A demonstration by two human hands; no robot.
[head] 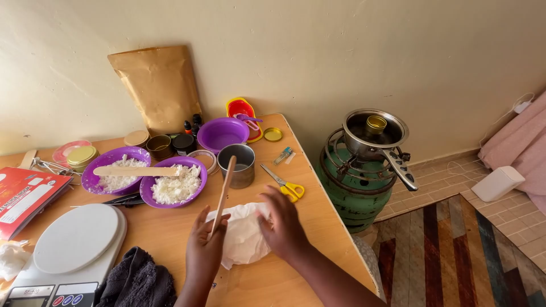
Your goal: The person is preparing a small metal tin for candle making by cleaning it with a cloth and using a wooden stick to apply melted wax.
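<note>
Head view: left hand (pixel 203 245) fingers grip a wooden stick (pixel 223 193); right hand (pixel 282 223) fingers spread on white tissue (pixel 243 236) near table edge (pixel 335 227).

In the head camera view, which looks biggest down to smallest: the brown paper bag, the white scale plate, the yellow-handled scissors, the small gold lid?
Largest to smallest as they appear:
1. Brown paper bag and white scale plate: about alike; the plate lies nearer the camera, so I won't rank them.
2. Yellow-handled scissors.
3. Small gold lid.

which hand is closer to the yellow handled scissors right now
Right. The right hand rests on the white tissue just below the scissors, nearly touching the handles. The left hand, holding a wooden stick, sits farther left.
</note>
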